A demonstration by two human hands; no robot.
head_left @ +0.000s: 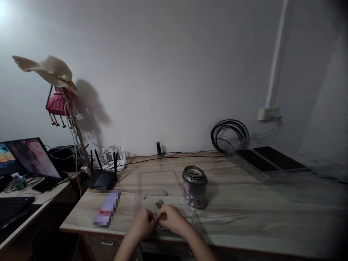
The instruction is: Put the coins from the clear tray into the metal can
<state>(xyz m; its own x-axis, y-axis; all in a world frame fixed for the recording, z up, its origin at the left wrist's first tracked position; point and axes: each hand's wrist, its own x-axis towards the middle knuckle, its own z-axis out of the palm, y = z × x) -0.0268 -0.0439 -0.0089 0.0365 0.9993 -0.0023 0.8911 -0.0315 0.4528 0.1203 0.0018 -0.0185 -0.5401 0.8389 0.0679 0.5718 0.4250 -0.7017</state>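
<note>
Near the table's front edge my left hand [144, 222] and my right hand [171, 218] meet, fingertips almost touching. Both are closed in a pinch; anything between the fingertips is too small and dark to name. Just beyond them lie several loose coins [165, 193], some silver and one brownish, within what looks like a clear, shallow plastic tray [137, 197]. A round metal coin bank [195, 194] with a slot in its lid stands upright to the right of my right hand, apart from it.
Left on the wooden table [239, 217] are a blurred-out purple rectangle [107, 209] and a black router [102, 179]. Coiled black cable [230, 134] and dark panels in a clear case [280, 159] sit back right. A drawer handle [108, 241] shows below the edge.
</note>
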